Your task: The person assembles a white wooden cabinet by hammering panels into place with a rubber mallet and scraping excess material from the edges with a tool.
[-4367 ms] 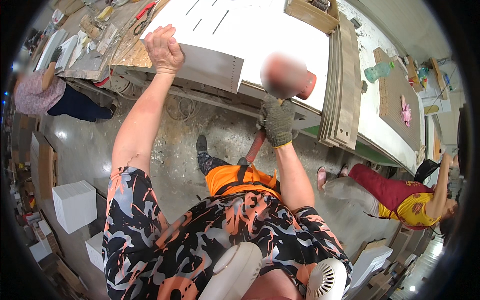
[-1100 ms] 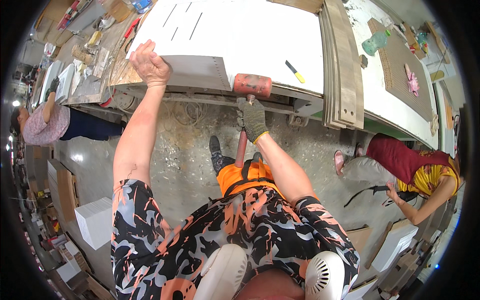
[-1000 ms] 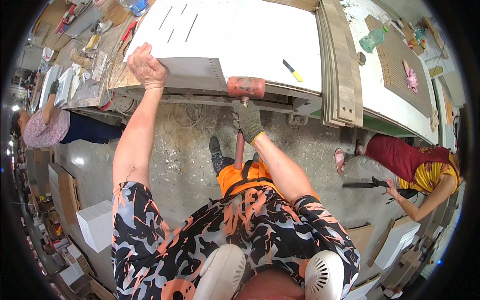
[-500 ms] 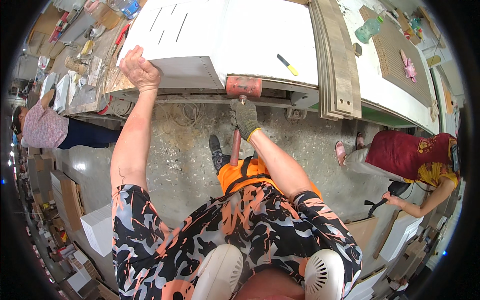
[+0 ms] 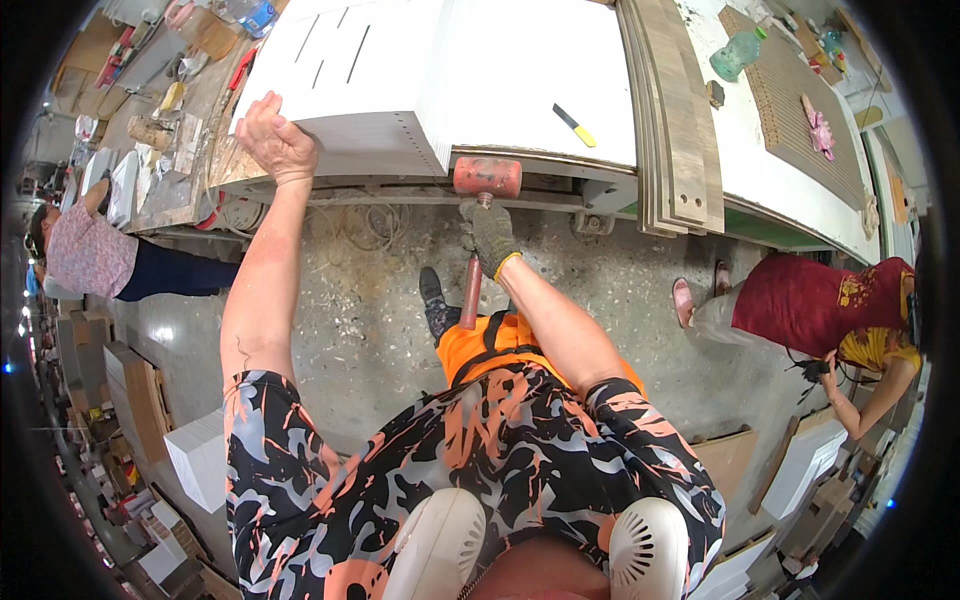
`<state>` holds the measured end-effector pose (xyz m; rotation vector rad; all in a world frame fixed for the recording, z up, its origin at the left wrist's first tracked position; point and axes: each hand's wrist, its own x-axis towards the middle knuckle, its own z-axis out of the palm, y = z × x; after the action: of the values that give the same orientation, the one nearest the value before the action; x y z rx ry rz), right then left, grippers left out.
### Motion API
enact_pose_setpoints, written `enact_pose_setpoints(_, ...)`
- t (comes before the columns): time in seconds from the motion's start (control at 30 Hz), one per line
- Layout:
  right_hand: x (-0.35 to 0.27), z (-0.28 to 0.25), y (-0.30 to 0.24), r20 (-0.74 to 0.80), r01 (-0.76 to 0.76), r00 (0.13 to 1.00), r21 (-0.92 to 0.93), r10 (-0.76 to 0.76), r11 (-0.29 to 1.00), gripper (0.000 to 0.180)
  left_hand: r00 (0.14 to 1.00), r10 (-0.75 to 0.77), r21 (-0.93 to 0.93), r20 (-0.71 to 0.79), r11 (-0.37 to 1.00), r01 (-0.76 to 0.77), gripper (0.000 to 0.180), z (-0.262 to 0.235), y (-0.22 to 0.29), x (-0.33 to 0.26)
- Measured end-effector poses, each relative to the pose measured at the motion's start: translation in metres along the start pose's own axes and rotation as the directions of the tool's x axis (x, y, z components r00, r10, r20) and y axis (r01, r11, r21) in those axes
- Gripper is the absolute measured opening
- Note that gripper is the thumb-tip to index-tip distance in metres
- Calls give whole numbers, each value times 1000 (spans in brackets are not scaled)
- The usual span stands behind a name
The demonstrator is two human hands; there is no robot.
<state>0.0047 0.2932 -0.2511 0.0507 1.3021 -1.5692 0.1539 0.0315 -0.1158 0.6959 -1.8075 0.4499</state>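
The gloved right hand (image 5: 489,235) is clenched around the wooden handle of a red-headed mallet (image 5: 486,177), whose head sits against the front edge of the workbench (image 5: 560,185), just below a white panel box (image 5: 440,75). The bare left hand (image 5: 275,140) rests with curled fingers on the box's near left corner, grasping nothing; a yellow-handled utility knife (image 5: 574,124) lies on the box top, right of the mallet

Green plastic bottle (image 5: 736,52) — bench's far right

The mallet (image 5: 487,177) head is red; the glove (image 5: 489,236) is grey with a yellow cuff. The panel (image 5: 440,70) is white, the knife (image 5: 574,124) yellow-handled.
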Motion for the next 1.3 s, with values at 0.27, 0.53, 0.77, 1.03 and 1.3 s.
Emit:
enact_pose_setpoints(0.27, 1, 1, -1, 37, -19, 999, -82, 22, 996, 13, 1000, 6, 10, 4, 1000, -6, 39, 1, 0, 0)
enact_pose_setpoints(0.53, -3, -21, 6, 193, 596, 638, -737, -746, 319, 18, 1000, -13, -5, -17, 1000, 13, 38, 2, 2, 0)
enact_pose_setpoints(0.77, -50, -21, -61, 695, 711, 627, -695, -353, -105, 23, 999, -41, -22, -28, 999, 41, 36, 3, -1, -3)
enact_pose_setpoints(1.03, -60, 30, -90, 795, 726, 557, -606, -240, -324, 25, 999, -24, -45, -38, 999, 22, 29, 3, -3, -1)
enact_pose_setpoints(1.3, -48, 32, -87, 791, 699, 560, -610, -245, -373, 28, 999, -29, -27, -22, 999, 28, 30, 2, -3, -1)
